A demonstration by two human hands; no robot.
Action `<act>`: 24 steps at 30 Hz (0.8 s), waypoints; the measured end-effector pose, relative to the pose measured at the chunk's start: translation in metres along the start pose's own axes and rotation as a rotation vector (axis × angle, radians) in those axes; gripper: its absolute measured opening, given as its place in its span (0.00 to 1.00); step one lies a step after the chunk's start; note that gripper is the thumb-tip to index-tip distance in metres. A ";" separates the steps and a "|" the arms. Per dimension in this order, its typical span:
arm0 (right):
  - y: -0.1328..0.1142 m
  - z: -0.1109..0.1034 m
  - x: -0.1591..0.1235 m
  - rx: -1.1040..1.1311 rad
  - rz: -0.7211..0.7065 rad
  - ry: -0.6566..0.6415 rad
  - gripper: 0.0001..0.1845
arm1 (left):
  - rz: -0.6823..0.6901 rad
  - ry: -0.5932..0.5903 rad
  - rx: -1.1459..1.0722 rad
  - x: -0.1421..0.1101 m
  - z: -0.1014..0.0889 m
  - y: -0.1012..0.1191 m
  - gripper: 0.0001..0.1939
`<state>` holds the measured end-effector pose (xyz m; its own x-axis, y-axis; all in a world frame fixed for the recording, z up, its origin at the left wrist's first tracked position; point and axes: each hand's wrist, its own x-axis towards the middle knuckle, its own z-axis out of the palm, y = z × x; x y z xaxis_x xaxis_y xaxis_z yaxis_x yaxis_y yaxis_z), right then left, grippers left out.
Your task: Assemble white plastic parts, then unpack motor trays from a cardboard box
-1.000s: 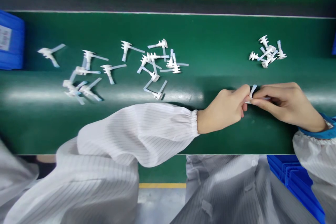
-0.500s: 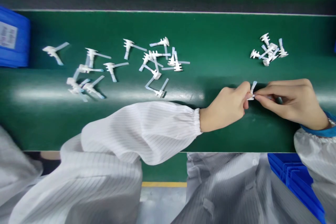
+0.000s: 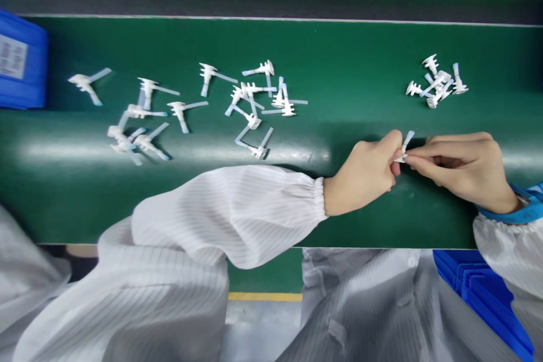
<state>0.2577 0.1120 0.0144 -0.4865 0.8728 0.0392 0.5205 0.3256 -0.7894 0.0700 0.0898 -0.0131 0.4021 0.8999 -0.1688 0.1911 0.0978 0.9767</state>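
White plastic part [image 3: 406, 146] | pinched between your left hand [image 3: 368, 172] and right hand [image 3: 463, 167] over the green belt's [image 3: 339, 56] near right | hands barely shifted, still fiddling | loose parts [image 3: 438, 81] beyond.

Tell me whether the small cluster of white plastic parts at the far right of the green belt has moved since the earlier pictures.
Cannot tell. The cluster of white plastic parts shifts slightly right, but so does the blue bin, suggesting camera motion.

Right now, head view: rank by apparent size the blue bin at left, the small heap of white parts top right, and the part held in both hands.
1. blue bin, cut off by the frame
2. small heap of white parts
3. held part, mostly hidden in the grip of left hand and right hand
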 end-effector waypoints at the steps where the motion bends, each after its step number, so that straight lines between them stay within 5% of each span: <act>1: -0.001 0.001 -0.001 0.007 0.012 0.008 0.11 | 0.013 0.012 0.021 0.000 0.000 -0.001 0.12; 14: -0.008 0.011 0.001 0.084 0.099 0.045 0.14 | 0.076 0.066 0.157 -0.001 0.000 -0.002 0.13; 24: -0.008 0.006 0.005 0.209 0.184 0.033 0.17 | -0.012 0.041 -0.086 0.003 -0.001 -0.001 0.09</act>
<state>0.2468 0.1115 0.0169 -0.3725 0.9227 -0.0996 0.4403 0.0812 -0.8942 0.0698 0.0931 -0.0142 0.3630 0.9149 -0.1766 0.1177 0.1430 0.9827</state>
